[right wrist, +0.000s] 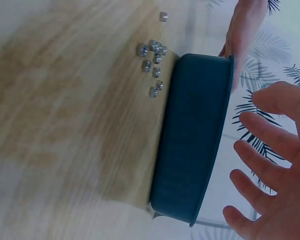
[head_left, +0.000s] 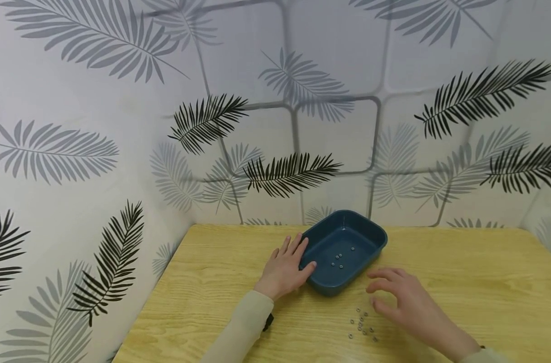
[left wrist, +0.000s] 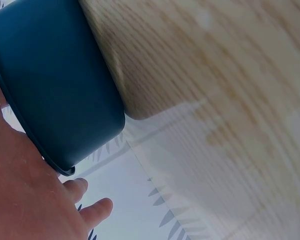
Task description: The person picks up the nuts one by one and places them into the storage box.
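Observation:
A dark blue rectangular plastic tray (head_left: 328, 289) sits at an angle on the table. Several small metal nuts (head_left: 341, 266) lie on its floor. My left hand (head_left: 284, 269) rests at its left rim, fingers spread and the thumb over the near corner; the left wrist view shows the hand (left wrist: 35, 185) along the rim. To the right of the tray, above the tabletop, hovers my right hand (head_left: 409, 297), its fingers loosely bent and holding nothing. Between that hand and the tray's near side, a loose group of nuts (right wrist: 157, 59) lies on the wood.
The pale wooden table (head_left: 475, 272) reaches back to a wall (head_left: 339, 136) with a leaf pattern. Behind the tray, the table's far edge is close. A dark strap (head_left: 268, 321) shows at the left sleeve.

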`<move>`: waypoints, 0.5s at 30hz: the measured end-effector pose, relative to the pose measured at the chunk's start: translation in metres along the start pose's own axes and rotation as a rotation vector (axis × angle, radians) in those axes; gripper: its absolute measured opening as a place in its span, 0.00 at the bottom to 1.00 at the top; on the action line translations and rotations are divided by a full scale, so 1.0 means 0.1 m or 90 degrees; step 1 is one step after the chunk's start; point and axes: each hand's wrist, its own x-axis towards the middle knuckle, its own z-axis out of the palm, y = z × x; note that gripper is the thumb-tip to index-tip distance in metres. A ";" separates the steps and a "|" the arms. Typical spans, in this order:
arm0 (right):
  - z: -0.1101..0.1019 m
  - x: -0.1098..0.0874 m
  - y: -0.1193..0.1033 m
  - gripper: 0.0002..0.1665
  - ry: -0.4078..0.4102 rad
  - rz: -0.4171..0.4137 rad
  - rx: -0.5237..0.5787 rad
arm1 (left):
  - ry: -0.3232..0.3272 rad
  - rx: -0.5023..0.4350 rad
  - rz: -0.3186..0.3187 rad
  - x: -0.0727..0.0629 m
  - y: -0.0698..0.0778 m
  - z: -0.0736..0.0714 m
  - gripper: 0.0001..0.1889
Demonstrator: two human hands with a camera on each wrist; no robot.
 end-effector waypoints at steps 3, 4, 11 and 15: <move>0.05 -0.03 0.02 0.09 -0.007 -0.001 -0.013 | 0.002 -0.001 0.002 0.00 0.00 -0.01 0.37; 0.07 -0.04 0.02 0.09 -0.011 0.001 -0.013 | 0.002 0.000 0.001 0.00 0.00 -0.02 0.37; 0.17 -0.12 0.04 0.08 -0.054 0.019 -0.024 | -0.007 -0.006 0.002 -0.01 0.01 -0.03 0.37; 0.17 -0.17 0.05 0.07 -0.085 0.025 -0.019 | -0.003 -0.004 0.000 -0.01 0.00 -0.01 0.37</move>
